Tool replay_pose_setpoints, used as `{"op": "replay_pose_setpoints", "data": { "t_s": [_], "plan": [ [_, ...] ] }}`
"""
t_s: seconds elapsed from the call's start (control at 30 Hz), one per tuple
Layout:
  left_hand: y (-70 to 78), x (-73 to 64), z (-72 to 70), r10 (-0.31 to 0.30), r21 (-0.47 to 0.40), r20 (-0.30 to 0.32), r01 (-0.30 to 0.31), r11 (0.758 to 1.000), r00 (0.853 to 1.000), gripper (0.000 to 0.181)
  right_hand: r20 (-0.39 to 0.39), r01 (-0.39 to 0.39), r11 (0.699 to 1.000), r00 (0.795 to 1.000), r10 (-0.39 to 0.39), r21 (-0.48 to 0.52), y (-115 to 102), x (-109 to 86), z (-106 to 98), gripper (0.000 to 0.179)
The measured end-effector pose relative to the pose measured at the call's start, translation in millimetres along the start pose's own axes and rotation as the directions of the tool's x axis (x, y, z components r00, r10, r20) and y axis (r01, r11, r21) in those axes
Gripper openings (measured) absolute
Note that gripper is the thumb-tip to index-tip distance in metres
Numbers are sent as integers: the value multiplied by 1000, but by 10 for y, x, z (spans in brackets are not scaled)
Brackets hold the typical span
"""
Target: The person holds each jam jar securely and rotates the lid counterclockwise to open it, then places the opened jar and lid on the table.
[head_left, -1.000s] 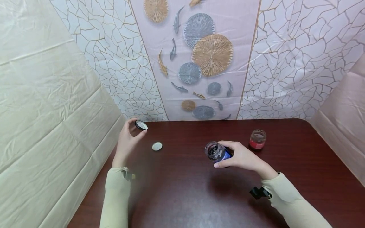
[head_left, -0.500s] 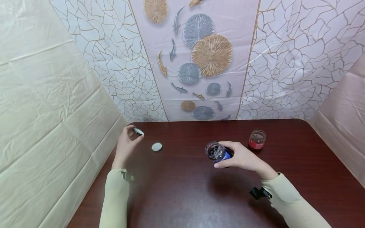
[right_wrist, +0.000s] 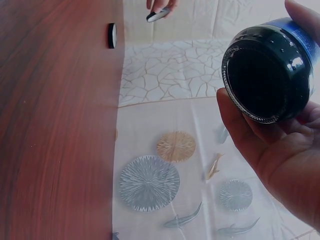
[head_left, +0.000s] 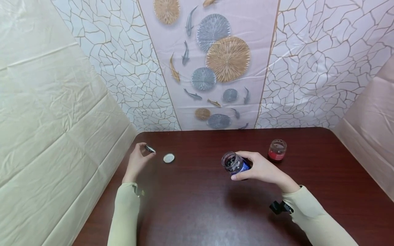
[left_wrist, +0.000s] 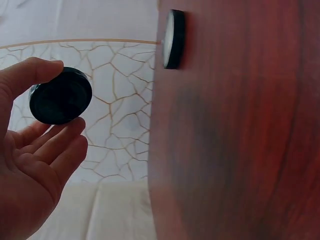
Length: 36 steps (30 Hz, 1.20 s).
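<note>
My left hand (head_left: 137,160) pinches a black jar lid (left_wrist: 61,96) by its rim between thumb and fingers, above the table's left side. The lid's pale inside faces away from the left wrist view and shows edge-on in the head view. A second lid (head_left: 169,158) lies on the table just right of that hand, white inside up, with a dark rim. My right hand (head_left: 261,169) grips a glass jar with a blue label (head_left: 244,167), tilted with its open mouth to the left. Dark contents show inside. The right wrist view shows this jar's dark base (right_wrist: 257,82).
An open glass jar with a red label (head_left: 277,150) stands at the back right, behind the right hand. The reddish-brown table (head_left: 197,205) ends at a patterned cloth backdrop (head_left: 215,68). A plain cloth wall (head_left: 67,136) borders the left side.
My left hand has lowered toward the table with the black lid, and the lid has tipped to nearly edge-on. The right hand and the blue-labelled jar have stayed in place.
</note>
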<state>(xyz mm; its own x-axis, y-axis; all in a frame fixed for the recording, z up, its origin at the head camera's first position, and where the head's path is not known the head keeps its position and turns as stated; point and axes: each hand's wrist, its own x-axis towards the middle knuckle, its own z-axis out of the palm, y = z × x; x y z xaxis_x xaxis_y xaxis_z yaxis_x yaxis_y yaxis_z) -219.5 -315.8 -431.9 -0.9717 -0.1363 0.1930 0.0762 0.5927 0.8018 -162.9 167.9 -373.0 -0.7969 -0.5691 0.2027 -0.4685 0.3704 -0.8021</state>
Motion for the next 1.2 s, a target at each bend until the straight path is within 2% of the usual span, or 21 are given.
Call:
{"op": "replay_pose_setpoints", "data": {
  "t_s": [0.3,0.5,0.8,1.0,1.2],
  "plan": [
    [-99,10,66,-33,23,47,32,999,998,69,4,-9,1000,1000,9,7,13,-6,-6,56],
    [-150,17,86,-85,56,86,81,995,993,68,13,-16,1000,1000,16,13,12,-6,-15,58],
    [-221,-15,139,-112,67,108,105,992,988,70,4,-13,1000,1000,13,12,8,-12,-16,57],
    [-308,-42,157,-147,133,128,130,983,981,71,-1,-9,1000,1000,9,13,33,-14,-12,57],
    [-303,-19,162,-159,158,135,137,978,978,70,-19,-5,1000,1000,5,12,29,-22,-7,56]
  ]
}}
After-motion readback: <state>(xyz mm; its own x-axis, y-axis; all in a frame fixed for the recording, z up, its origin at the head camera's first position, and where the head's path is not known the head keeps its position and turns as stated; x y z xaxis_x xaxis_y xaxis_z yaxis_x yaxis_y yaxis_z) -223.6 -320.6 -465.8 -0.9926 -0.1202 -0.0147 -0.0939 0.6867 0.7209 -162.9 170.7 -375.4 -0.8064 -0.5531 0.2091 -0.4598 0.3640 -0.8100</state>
